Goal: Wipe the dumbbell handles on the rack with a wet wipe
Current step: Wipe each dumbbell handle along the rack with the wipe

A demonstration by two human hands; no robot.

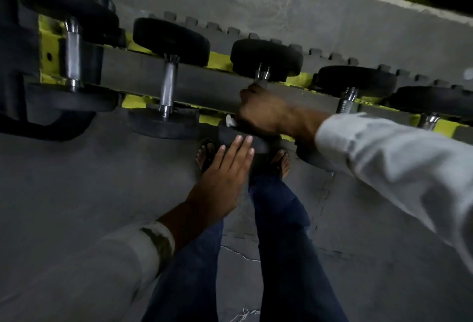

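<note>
The person leans over the rack (204,83), a low grey-and-yellow rail with dumbbells laid across it in a row. The right hand (263,114) is wrapped round the handle (261,77) of the middle dumbbell (266,59), with the wet wipe (229,120) under the fingers (only a white scrap peeks out at the near side of the fist). The left hand (225,168) lies flat, fingers straight, tips touching that dumbbell's near plate (266,143). To the left, bare steel handles (167,86) catch the light. Sandalled feet (207,154) stand on grey floor mats (76,181) just below.
</note>
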